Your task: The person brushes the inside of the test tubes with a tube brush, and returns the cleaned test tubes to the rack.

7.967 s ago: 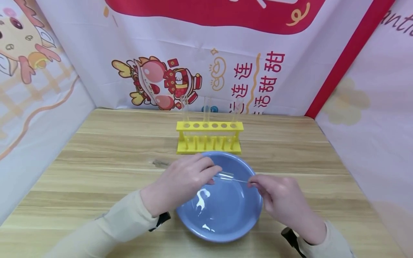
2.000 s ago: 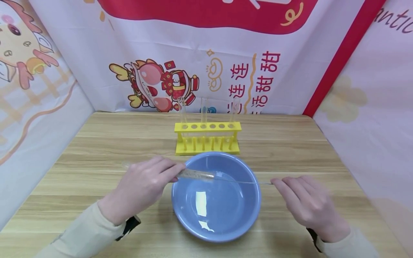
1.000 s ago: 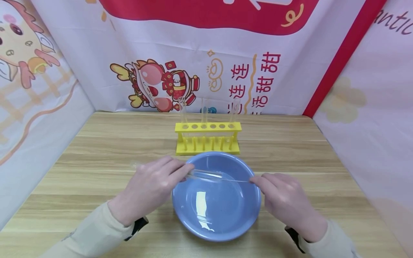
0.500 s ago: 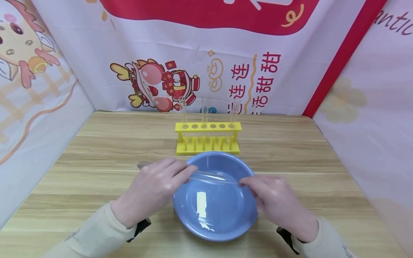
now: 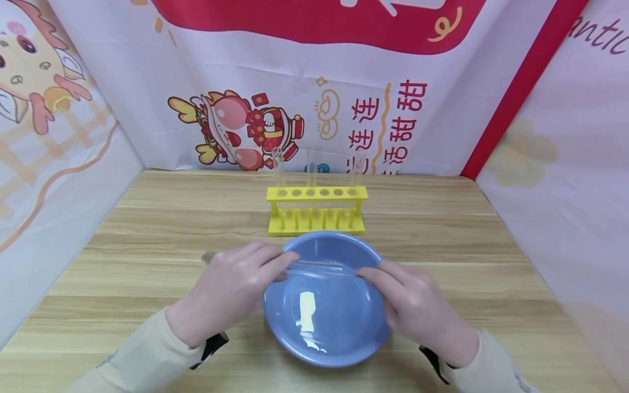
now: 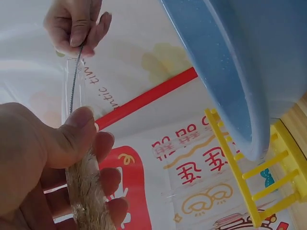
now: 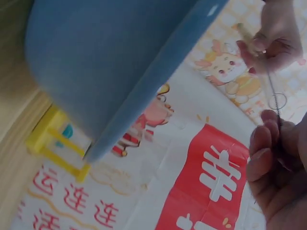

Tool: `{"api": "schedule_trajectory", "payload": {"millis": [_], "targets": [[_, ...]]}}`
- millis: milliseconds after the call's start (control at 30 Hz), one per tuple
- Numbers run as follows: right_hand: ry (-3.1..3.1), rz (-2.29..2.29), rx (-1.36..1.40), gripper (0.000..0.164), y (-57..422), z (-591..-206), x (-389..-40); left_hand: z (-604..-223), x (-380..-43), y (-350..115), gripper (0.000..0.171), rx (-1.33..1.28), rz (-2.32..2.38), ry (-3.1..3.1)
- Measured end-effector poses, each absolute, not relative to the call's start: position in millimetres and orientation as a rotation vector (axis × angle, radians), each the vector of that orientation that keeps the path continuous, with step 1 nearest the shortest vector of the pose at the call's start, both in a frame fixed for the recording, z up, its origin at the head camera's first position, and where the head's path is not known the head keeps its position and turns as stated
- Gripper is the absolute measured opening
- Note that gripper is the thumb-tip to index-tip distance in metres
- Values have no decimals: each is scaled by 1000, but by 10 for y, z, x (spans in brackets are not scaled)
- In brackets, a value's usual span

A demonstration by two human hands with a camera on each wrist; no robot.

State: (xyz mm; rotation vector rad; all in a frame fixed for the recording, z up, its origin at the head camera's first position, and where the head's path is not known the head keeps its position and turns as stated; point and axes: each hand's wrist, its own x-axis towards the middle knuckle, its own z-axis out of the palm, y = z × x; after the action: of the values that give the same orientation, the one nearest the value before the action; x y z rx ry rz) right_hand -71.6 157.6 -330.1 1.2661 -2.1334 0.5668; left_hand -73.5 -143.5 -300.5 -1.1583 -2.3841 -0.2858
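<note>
I grip the glass tube (image 5: 320, 267) in my left hand (image 5: 238, 284) with its mouth over the blue bowl (image 5: 330, 361), likely so drips land there, while my right hand (image 5: 417, 301) pinches the wire (image 6: 73, 91) of the brush (image 6: 88, 199) inside, seemingly to steer it straight.

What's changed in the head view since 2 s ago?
The right hand moved left, toward the mouth of the test tube, pushing the brush it grips deeper inside. The left hand, gripping the tube, shifted slightly right. No new grasp or release shows. Blue bowl and yellow rack stayed put.
</note>
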Motion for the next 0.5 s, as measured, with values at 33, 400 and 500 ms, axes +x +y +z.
{"api": "schedule_trajectory", "payload": {"millis": [33,400,500], "targets": [[-2078,496,1279,27,1584,-3287,-725,-3006,-737,-1441,40,-1156,-294,-2385],[-1526,-36,1397,19,1693,-3251,-879,-3011,-744,-1473,41,-1176,-367,-2394],[-1474,-40,1374,17,1694,-3253,-919,-3008,-729,-1471,40,-1186,-387,-2414]]}}
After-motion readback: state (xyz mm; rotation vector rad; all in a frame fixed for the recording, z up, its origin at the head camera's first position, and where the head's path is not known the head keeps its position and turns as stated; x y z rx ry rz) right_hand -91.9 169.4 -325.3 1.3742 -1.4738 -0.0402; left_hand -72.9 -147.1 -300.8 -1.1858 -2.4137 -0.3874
